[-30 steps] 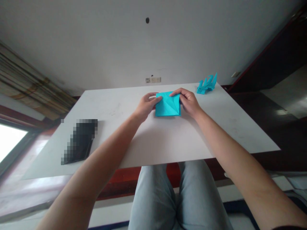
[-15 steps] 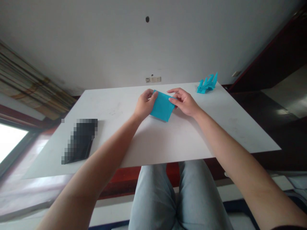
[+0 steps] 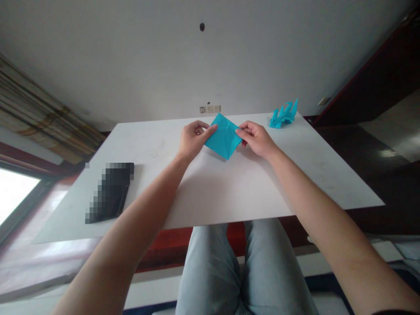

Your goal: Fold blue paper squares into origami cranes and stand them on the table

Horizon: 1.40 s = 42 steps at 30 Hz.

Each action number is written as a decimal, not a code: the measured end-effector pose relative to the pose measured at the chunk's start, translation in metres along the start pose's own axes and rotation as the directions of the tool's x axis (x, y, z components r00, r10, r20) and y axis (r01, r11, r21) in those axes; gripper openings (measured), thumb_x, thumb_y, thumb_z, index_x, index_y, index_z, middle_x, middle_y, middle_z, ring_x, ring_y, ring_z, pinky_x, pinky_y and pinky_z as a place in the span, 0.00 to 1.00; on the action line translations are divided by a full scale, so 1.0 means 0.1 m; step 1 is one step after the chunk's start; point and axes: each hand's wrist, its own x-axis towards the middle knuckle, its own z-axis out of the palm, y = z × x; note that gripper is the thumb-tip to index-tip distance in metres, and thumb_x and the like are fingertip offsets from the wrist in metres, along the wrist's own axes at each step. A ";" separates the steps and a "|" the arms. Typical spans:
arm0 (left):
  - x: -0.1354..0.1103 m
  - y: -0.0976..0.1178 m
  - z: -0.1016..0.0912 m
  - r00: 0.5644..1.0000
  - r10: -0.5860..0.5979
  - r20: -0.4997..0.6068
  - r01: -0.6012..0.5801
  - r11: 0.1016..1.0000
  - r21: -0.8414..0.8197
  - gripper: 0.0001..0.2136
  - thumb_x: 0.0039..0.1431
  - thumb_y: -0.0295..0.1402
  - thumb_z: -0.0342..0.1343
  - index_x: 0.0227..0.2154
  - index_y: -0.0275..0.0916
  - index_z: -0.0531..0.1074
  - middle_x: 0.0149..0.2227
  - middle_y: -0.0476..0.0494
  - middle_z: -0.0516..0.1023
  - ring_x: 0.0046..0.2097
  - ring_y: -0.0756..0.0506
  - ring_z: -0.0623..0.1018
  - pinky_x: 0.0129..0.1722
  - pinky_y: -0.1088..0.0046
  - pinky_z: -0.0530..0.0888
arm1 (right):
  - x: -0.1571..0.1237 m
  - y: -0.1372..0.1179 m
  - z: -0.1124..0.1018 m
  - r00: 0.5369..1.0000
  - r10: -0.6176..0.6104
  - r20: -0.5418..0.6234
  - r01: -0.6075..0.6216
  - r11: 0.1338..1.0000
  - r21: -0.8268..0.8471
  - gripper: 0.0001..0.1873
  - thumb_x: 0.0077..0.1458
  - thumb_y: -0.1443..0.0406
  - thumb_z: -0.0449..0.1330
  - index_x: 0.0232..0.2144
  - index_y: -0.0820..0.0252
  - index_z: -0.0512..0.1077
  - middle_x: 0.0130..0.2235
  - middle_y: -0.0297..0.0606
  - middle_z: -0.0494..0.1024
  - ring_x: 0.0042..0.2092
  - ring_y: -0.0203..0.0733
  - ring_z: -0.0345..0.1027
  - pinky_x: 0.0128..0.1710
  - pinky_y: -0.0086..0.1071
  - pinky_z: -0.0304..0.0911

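White table [image 3: 210, 192] bears a creased turquoise paper square [image 3: 224, 136], corner-up, pinched by left hand [image 3: 192, 142] and right hand [image 3: 257, 139]

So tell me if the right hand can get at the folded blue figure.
Probably yes: the folded blue figure sits just beyond the right hand, bare table between, though it pinches the blue paper.

White bench [image 3: 213, 192], bare over most of top. Finished paper figure [image 3: 284, 114], same blue, at far right corner, near edge. Dark flat object [image 3: 110, 192] on left side, blurred out, kind not readable. Socket strip [image 3: 210, 109] on wall just behind far edge. Dark spot [image 3: 202, 27] high on wall. Striped curtain [image 3: 42, 118] left, bright window [image 3: 13, 192] below it. Dark wood panel [image 3: 377, 78] right.
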 end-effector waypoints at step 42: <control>-0.10 0.02 0.13 0.989 -0.046 0.142 0.049 0.999 -0.016 0.33 0.69 0.71 0.62 0.37 0.42 0.77 0.35 0.42 0.79 0.41 0.42 0.81 0.39 0.67 0.76 | -0.04 0.01 0.09 0.996 -0.068 -0.066 0.057 0.987 -0.149 0.41 0.63 0.23 0.62 0.29 0.52 0.67 0.29 0.31 0.64 0.33 0.41 0.60 0.33 0.36 0.60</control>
